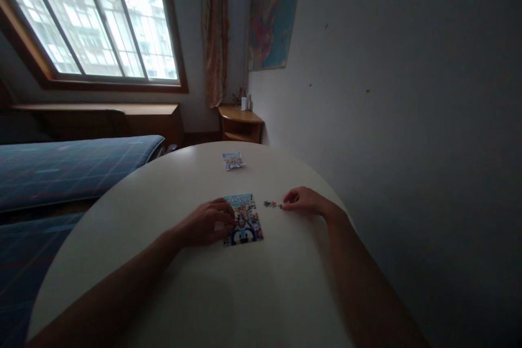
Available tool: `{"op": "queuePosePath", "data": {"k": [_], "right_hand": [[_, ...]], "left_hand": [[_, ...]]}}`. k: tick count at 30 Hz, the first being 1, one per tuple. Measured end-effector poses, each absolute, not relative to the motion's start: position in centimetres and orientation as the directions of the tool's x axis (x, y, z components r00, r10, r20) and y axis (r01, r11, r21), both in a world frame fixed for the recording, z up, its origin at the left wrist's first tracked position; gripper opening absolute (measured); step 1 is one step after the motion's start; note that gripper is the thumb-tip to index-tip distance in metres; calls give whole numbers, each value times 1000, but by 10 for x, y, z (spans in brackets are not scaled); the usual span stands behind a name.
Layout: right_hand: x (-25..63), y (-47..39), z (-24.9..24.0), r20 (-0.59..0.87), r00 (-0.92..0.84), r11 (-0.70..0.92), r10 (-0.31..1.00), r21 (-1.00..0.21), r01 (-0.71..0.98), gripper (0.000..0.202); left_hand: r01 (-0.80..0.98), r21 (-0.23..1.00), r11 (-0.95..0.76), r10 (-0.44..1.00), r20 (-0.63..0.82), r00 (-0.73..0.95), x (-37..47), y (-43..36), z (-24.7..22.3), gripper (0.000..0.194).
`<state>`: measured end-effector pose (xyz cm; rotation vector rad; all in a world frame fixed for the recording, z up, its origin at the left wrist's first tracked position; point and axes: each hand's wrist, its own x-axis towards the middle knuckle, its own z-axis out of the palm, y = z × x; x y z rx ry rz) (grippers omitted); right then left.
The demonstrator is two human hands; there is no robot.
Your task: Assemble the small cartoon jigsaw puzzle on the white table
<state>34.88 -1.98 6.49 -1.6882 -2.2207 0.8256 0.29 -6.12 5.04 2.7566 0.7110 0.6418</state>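
A colourful jigsaw puzzle (248,223) with a blue cartoon dog's face at its near edge lies flat on the white round table (171,283). My left hand (210,221) rests over the puzzle's left side, fingers loosely bent with a gap between thumb and forefinger, covering part of the picture. To the right of the puzzle, a few small loose puzzle pieces (268,204) lie in a short row. At the right end of that row, my right hand (304,200) has its fingertips pinched on a small puzzle piece (280,206).
A small printed picture sheet (233,161) lies farther back on the table. The wall (399,136) runs close along the right side. On the left are blue plaid mattresses (77,168), and a wooden corner shelf (241,115) stands behind the table.
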Motion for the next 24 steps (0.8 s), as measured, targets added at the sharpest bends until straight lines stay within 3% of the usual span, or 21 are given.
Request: {"op": "queuePosePath", "data": {"k": [9, 19, 24], "right_hand": [[343, -20, 63, -216, -353, 193, 910, -532, 825, 21], [328, -30, 73, -181, -373, 244, 910, -495, 834, 13], [323, -33, 76, -144, -384, 259, 912, -524, 811, 20]], "left_hand": [[452, 358, -817, 571, 391, 722, 5, -60, 45, 20], [493, 348, -797, 602, 393, 695, 3, -54, 36, 21], [498, 345, -796, 604, 386, 697, 3, -54, 34, 21]]}}
